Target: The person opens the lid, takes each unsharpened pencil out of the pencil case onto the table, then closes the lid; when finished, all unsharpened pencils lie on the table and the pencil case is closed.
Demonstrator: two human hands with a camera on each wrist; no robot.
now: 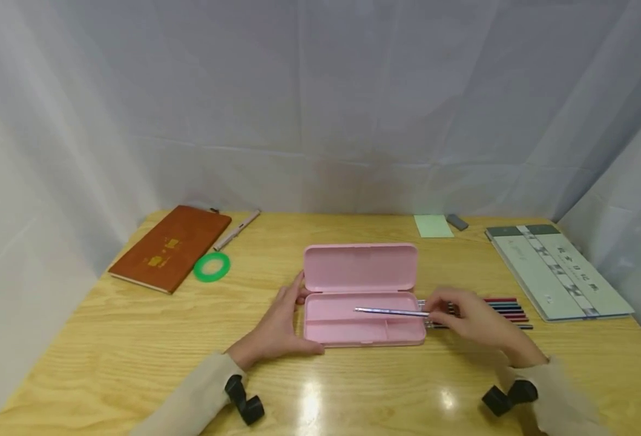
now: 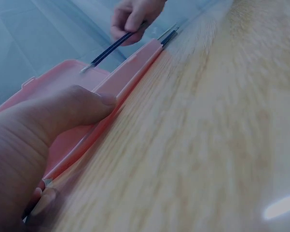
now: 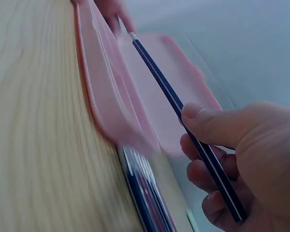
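An open pink pencil case [image 1: 344,331] sits mid-table, its lid [image 1: 360,267] raised at the back. Inside, low dividers split the tray, and I see nothing lying in it. My left hand [image 1: 276,330] holds the case by its left end, thumb [image 2: 94,104] along the front wall and fingers toward the back, partly hidden. Between thumb and fingers, my right hand [image 1: 473,318] pinches a dark blue striped pencil [image 3: 161,79]. Its silver end points left, above the tray. Several more pencils [image 1: 511,310] lie side by side right of the case, partly beneath the right hand.
On the left lie a brown notebook [image 1: 170,248], a pale pen [image 1: 236,230] and a green tape roll [image 1: 212,267]. Toward the back right are a light green paper pad [image 1: 433,226] and a grey eraser [image 1: 457,222]. A pale green book [image 1: 562,272] lies at the right.
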